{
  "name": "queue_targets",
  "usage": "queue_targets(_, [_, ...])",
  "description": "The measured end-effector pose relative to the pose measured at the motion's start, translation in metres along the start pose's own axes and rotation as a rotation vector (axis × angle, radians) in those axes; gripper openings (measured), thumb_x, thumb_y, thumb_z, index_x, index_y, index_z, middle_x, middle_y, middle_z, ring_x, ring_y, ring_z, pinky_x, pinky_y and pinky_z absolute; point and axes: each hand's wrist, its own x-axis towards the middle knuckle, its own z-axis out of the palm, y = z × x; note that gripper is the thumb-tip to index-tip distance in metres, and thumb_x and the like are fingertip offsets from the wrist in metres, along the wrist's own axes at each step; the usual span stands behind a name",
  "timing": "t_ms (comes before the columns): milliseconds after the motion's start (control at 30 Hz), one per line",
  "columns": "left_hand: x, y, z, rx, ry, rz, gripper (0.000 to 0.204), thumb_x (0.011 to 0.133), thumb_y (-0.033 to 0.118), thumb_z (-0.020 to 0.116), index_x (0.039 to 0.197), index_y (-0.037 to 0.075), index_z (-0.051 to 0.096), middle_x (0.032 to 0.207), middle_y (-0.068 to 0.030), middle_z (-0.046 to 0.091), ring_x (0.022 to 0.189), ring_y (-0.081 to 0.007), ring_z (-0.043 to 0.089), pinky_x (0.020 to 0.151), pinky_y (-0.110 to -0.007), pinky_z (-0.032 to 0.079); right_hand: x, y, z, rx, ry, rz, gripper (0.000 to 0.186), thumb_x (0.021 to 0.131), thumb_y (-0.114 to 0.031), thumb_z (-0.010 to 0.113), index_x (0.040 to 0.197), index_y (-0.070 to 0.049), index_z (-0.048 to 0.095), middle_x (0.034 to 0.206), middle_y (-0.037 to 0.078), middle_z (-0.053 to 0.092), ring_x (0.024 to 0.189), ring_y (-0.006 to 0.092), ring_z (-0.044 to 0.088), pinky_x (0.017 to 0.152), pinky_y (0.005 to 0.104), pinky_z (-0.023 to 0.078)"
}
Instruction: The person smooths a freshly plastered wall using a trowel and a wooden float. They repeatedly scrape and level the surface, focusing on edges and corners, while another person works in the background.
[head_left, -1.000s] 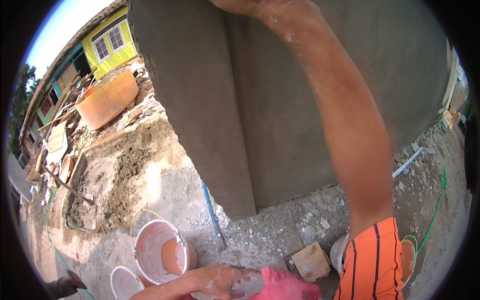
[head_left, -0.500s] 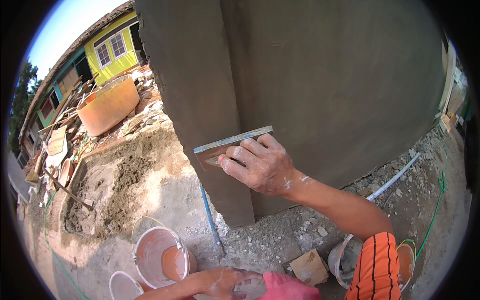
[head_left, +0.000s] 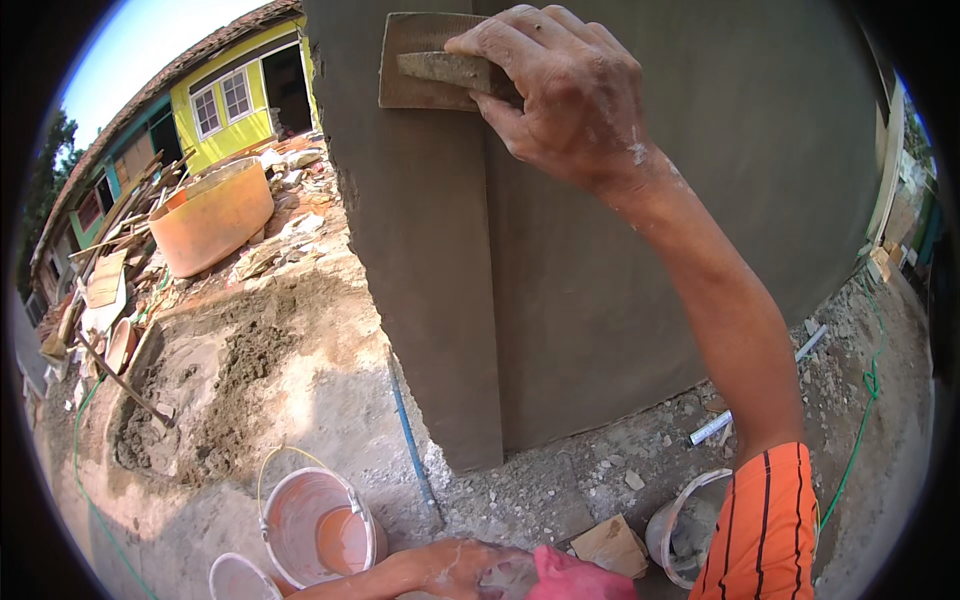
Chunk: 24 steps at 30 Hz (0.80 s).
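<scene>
My right hand point(head_left: 575, 100) grips the bar handle of a plastering float point(head_left: 430, 95), whose square flat plate lies against the grey plastered wall point(head_left: 620, 280). The float is high on the narrow raised strip point(head_left: 430, 260) at the wall's left edge. Low in the picture, my left hand point(head_left: 455, 568) is closed about a grey, mortar-smeared thing that I cannot make out. A pink cloth-like thing point(head_left: 580, 578) is right beside it.
White buckets point(head_left: 320, 520) stand at lower left, another bucket point(head_left: 690, 530) at lower right. Wet mortar point(head_left: 220, 390) with a long-handled tool point(head_left: 130, 385) lies left. A blue pipe point(head_left: 410, 430), a green hose point(head_left: 865, 430), a tile piece point(head_left: 612, 545), rubble and an orange tub point(head_left: 212, 215) lie around.
My right hand has carried the float up the wall strip and turned it from a tilted, edge-on pose to nearly flat. The left hand stays low, slightly lower and left. The view has shifted slightly.
</scene>
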Motion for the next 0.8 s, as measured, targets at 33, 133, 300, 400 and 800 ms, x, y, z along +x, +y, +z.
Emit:
queue_targets(33, [-0.001, 0.001, -0.001, 0.001, -0.001, -0.006, 0.069, 0.093, 0.037, 0.062, 0.150, 0.010, 0.035, 0.132, -0.0188, 0.060, 0.114, -0.0356, 0.063, 0.099, -0.044, 0.050, 0.020, 0.007, -0.002, -0.007, -0.011, 0.032, 0.016, 0.079, -0.012, 0.071, 0.094, -0.015, 0.068, 0.091, 0.002, 0.069, 0.087, 0.0207, 0.066, 0.073, 0.0367, 0.051])
queue_targets(133, [-0.003, 0.003, -0.004, 0.009, -0.005, -0.019, 0.069, 0.092, 0.037, 0.062, 0.150, 0.010, 0.036, 0.132, -0.0192, 0.060, 0.116, -0.0359, 0.062, 0.100, -0.044, 0.050, 0.047, 0.012, -0.013, -0.169, -0.245, 0.219, 0.025, 0.078, -0.009, 0.072, 0.103, -0.012, 0.070, 0.098, 0.007, 0.070, 0.092, 0.0260, 0.067, 0.080, 0.0389, 0.053])
queue_targets(300, [-0.012, 0.002, 0.000, 0.027, 0.042, -0.023, 0.070, 0.092, 0.037, 0.063, 0.150, 0.010, 0.035, 0.131, -0.0186, 0.061, 0.116, -0.0353, 0.062, 0.100, -0.044, 0.050, -0.028, -0.032, -0.021, 0.129, -0.248, -0.004, 0.037, 0.066, -0.011, 0.082, 0.100, -0.019, 0.071, 0.093, -0.003, 0.067, 0.085, 0.0171, 0.065, 0.068, 0.0321, 0.051])
queue_targets(400, [-0.007, 0.008, -0.002, 0.034, 0.008, -0.002, 0.069, 0.092, 0.036, 0.062, 0.151, 0.010, 0.036, 0.130, -0.0177, 0.061, 0.115, -0.0349, 0.062, 0.099, -0.044, 0.050, -0.050, -0.039, -0.025, 0.120, -0.384, -0.005, 0.019, 0.076, -0.014, 0.072, 0.095, -0.018, 0.068, 0.089, -0.001, 0.068, 0.085, 0.0170, 0.067, 0.067, 0.0341, 0.052])
queue_targets(800, [-0.011, 0.011, -0.006, 0.038, 0.038, -0.046, 0.070, 0.092, 0.039, 0.062, 0.150, 0.009, 0.036, 0.130, -0.0186, 0.061, 0.114, -0.0353, 0.062, 0.099, -0.042, 0.050, 0.004, -0.019, -0.006, 0.215, -0.284, 0.147, 0.029, 0.069, -0.014, 0.078, 0.096, -0.016, 0.068, 0.090, 0.001, 0.069, 0.085, 0.0195, 0.067, 0.071, 0.0352, 0.053])
